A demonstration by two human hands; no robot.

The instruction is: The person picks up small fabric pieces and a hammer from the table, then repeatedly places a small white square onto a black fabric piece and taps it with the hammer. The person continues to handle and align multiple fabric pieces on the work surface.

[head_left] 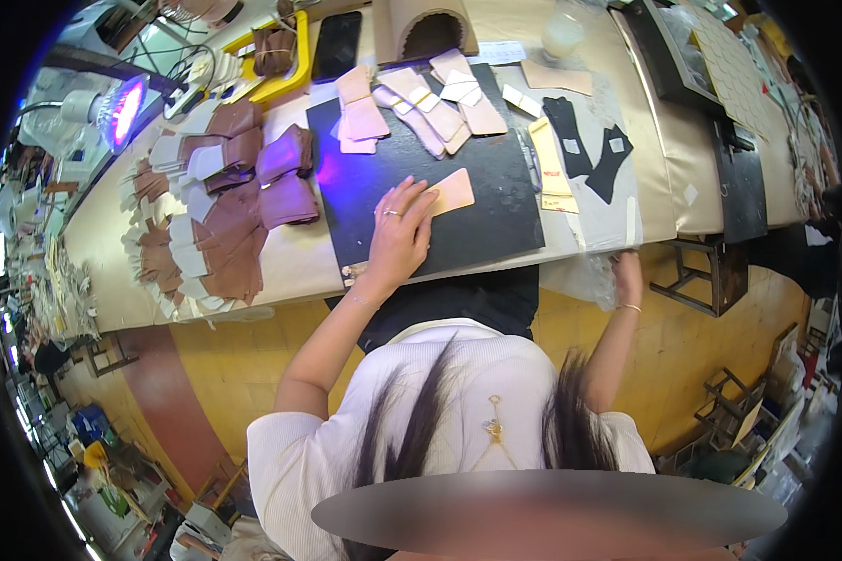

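Observation:
My left hand [403,222] lies on a black board [491,210], fingers stretched out. Its fingertips touch the left end of a pale pink leather-like piece [453,192]. At the table's front edge, my right hand [627,276] hangs beside a clear plastic sheet [585,279]; its fingers are mostly hidden, and I cannot see whether they hold anything. Along the board's far edge lie bundles of pink pieces [421,107], some wrapped with pale bands. To the right are two black cut pieces [610,161] and a yellow-and-white strip [554,168].
Stacks of brown leather-like pieces [239,238] with pale parts cover the table's left side, near a lit lamp [117,110]. A phone [338,47], a yellow tray [299,65] and a hollow brown form [428,33] stand at the back. A dark stool [706,276] is at right.

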